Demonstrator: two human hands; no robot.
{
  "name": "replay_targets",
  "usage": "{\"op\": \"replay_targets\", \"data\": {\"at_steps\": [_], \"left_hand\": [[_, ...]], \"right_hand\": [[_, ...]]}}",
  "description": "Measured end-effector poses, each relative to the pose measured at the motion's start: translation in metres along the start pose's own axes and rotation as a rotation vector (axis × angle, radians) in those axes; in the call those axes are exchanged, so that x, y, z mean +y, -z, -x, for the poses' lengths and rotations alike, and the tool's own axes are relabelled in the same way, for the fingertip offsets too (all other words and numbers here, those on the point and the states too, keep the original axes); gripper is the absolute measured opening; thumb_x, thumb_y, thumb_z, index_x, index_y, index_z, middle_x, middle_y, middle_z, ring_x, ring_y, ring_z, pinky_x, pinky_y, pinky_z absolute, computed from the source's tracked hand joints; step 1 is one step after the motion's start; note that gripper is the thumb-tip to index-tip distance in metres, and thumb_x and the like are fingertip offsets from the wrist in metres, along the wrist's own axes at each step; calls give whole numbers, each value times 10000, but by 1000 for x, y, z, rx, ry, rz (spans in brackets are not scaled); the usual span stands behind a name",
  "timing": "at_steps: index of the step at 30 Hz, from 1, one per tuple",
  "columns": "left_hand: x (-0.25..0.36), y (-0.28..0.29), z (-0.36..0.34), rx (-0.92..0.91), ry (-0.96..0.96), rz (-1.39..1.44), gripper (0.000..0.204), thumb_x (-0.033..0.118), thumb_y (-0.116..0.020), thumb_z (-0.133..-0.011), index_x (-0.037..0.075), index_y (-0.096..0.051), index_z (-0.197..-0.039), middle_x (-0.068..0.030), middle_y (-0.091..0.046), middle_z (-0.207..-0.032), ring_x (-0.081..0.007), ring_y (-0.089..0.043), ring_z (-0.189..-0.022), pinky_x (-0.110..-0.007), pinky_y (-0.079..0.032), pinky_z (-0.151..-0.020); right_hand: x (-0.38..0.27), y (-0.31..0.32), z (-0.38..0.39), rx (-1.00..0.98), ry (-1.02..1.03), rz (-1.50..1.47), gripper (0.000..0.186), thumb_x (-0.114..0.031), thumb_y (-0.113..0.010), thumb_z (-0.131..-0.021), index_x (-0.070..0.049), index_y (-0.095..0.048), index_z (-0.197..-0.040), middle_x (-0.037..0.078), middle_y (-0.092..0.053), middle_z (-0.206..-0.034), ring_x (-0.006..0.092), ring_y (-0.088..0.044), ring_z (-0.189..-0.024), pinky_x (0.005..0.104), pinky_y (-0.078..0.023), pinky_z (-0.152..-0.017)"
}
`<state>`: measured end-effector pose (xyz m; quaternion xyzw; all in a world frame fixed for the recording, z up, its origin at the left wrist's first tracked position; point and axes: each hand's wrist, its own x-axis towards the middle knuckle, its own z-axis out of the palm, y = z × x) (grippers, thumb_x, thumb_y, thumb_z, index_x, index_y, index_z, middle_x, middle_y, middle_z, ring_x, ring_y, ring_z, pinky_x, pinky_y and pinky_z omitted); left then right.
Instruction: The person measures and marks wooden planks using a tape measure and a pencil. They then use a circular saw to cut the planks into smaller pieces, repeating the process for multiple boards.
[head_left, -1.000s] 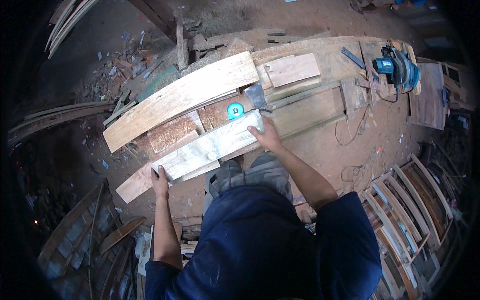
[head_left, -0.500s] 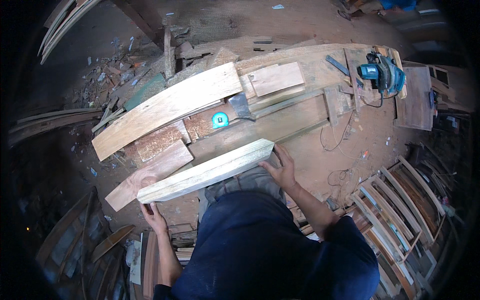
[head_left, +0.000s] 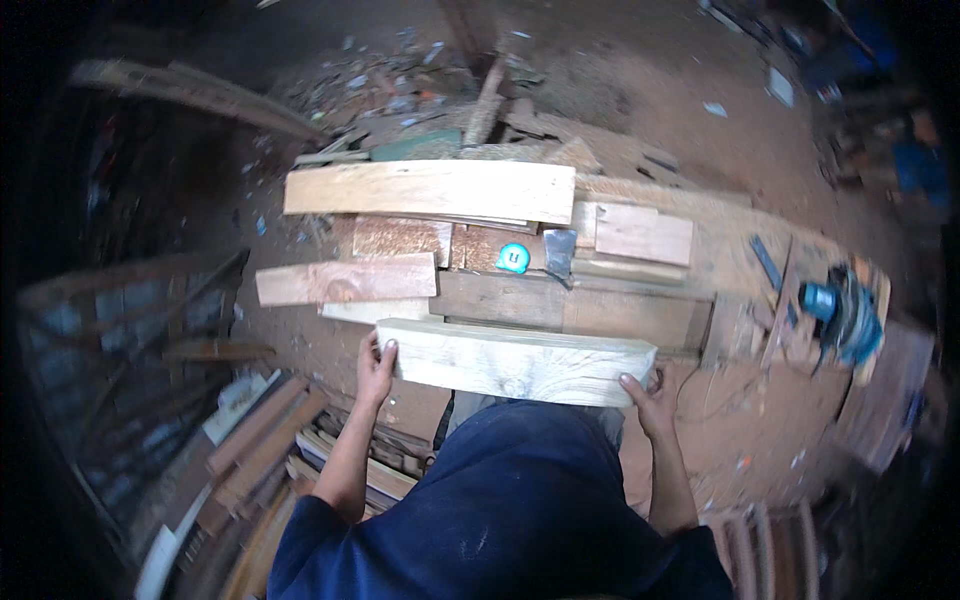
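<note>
A pale wooden board [head_left: 515, 365] is held level in front of my body, one end in each hand. My left hand [head_left: 374, 370] grips its left end, thumb over the face and fingers behind the edge. At the other end my right hand [head_left: 651, 393] pinches the lower corner, its thumb on the face. The board's broad face is turned up toward me. Just beyond it lie a reddish plank [head_left: 350, 282] and a teal tape measure [head_left: 513, 258]. A dark flat metal blade [head_left: 560, 252] rests beside the tape measure.
A long pale plank [head_left: 430, 190] and a shorter pinkish board [head_left: 643, 235] lie on the wooden workbench [head_left: 635, 318]. A teal circular saw [head_left: 840, 312] stands at its right end. Stacked timber [head_left: 265, 430] sits at lower left, wood slats [head_left: 765, 550] at lower right.
The board has gone from slanting to nearly level and turned its broad face up. Both hands still hold its ends. My view has swung, shifting the bench in the picture.
</note>
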<state>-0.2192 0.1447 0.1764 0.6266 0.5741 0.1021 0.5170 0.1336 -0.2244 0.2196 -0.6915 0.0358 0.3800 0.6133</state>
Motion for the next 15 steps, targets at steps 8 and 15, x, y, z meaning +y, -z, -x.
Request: {"op": "replay_targets", "data": {"at_steps": [8,15], "left_hand": [[-41,-132,120,138,217,452,561,332,-687,-1008,-5,-520,-1424,-142,-649,-1268,-200,-609,-1164,-352,-494,-1008],[-106,-216,234,349,359,605,730,371,-696,-992,4,-404,-1552,-200,-532,-1487,-253,-516,-1363,-371,-402,-1141]], "right_hand": [[-117,88,-42,-374,35,273,598,-119,-833,-840,-25,-480,-1314,86,-653,-1137,195,-648,-1032,330,-518,-940],[-165,85,-54,-823,-3,673,662,-279,-802,-885,50,-552,-1403,164,-670,-1310,251,-621,-1240,370,-428,-1118]]}}
